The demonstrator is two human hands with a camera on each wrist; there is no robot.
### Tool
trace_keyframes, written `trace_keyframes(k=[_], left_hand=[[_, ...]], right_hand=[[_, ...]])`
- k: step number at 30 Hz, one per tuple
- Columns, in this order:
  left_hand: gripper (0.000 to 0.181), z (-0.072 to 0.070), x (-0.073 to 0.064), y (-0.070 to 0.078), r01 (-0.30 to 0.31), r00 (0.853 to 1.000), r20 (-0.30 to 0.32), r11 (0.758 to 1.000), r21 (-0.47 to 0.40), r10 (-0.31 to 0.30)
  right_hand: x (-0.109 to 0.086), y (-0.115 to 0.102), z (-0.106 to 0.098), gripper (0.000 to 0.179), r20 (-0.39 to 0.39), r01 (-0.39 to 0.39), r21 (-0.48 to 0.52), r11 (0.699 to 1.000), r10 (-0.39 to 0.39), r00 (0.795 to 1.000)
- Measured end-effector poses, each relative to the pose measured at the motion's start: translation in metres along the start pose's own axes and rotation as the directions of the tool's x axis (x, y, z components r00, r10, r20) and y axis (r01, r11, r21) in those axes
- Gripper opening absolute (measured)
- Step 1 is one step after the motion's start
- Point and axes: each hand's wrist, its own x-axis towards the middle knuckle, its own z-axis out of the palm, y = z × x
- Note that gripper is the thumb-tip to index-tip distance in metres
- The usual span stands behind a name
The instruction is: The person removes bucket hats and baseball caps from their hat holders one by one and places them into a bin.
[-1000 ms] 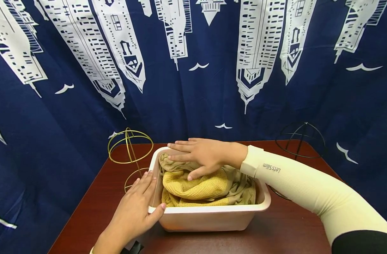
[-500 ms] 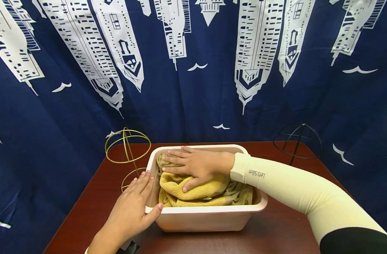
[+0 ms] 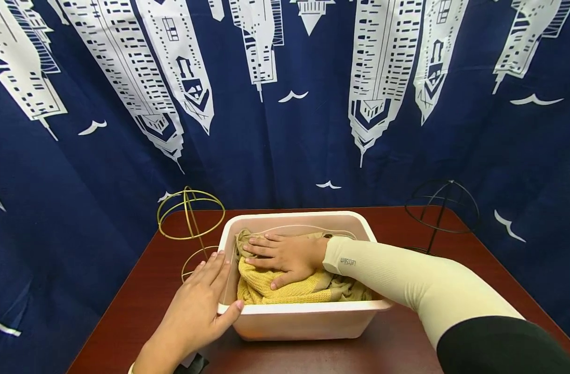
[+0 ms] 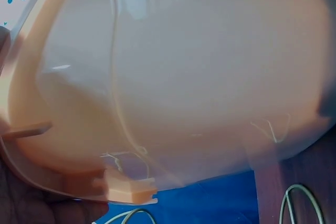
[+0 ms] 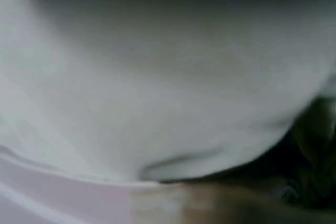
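A white plastic basin (image 3: 303,324) stands on the table, holding a bunched yellow knit garment (image 3: 254,280) and olive-beige cloth (image 3: 352,290). My right hand (image 3: 287,257) lies palm down on the heap inside it, fingers spread and straight. At the basin's near left corner, my left hand (image 3: 196,306) rests on the rim, its fingers straight along the left side and its thumb over the front edge. The left wrist view shows the basin's outer wall (image 4: 210,66) close up, with fingertips (image 4: 79,211) under the rim. Blur fills most of the right wrist view.
A gold wire stand (image 3: 191,215) is behind the basin on the left, and a black wire stand (image 3: 441,208) at the back right. A navy curtain (image 3: 275,135) with white building prints hangs behind the reddish-brown table (image 3: 149,291). A small black item (image 3: 198,363) lies by my left wrist.
My right hand has pressed down deeper into the basin, and the cloth heap has sunk below the rim, baring the back inner wall. My left hand stays on the corner.
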Motion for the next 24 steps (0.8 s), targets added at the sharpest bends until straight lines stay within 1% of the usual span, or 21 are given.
trace_keyframes(k=[4,7,10,13,15,18,19,21,22,24], left_hand=[[0.071,0.003,0.004,-0.003,-0.002,1.0,-0.01,1.0,0.002,0.002],[0.071,0.004,0.007,-0.006,0.008,1.0,0.005,1.0,-0.006,-0.008],[0.073,0.002,0.009,-0.009,0.022,0.999,0.039,1.0,-0.018,-0.022],[0.074,-0.003,0.011,-0.01,0.046,0.997,0.064,0.998,-0.046,-0.043],[0.075,-0.005,0.01,-0.011,0.075,0.994,0.083,0.994,-0.084,-0.068],[0.075,-0.006,0.005,-0.012,0.133,0.987,0.116,0.976,-0.173,-0.114],[0.075,-0.006,0.003,-0.012,0.149,0.984,0.126,0.968,-0.203,-0.125],[0.073,-0.007,-0.001,-0.014,0.168,0.982,0.132,0.949,-0.265,-0.137],[0.072,-0.008,-0.002,-0.015,0.174,0.981,0.13,0.941,-0.291,-0.142],[0.068,-0.009,-0.003,-0.018,0.175,0.983,0.105,0.929,-0.327,-0.148]], right_hand=[[0.005,0.005,0.007,0.079,0.039,-0.012,0.017,1.0,0.012,0.999],[0.008,0.012,0.004,0.079,0.05,0.008,0.018,1.0,-0.009,0.999],[0.008,0.018,-0.01,0.081,0.044,0.03,0.006,1.0,-0.03,0.999],[0.004,0.019,-0.036,0.08,0.033,0.017,-0.009,1.0,-0.017,0.999],[-0.002,0.017,-0.056,0.079,0.03,-0.031,0.007,0.999,0.031,0.999],[-0.014,0.014,-0.083,0.075,0.009,-0.149,0.056,0.987,0.149,0.989],[-0.02,0.013,-0.09,0.074,-0.005,-0.191,0.069,0.979,0.192,0.981],[-0.034,0.011,-0.102,0.073,-0.033,-0.273,0.091,0.958,0.277,0.96],[-0.042,0.011,-0.107,0.072,-0.05,-0.306,0.099,0.947,0.311,0.949],[-0.059,0.01,-0.114,0.07,-0.098,-0.356,0.114,0.927,0.367,0.925]])
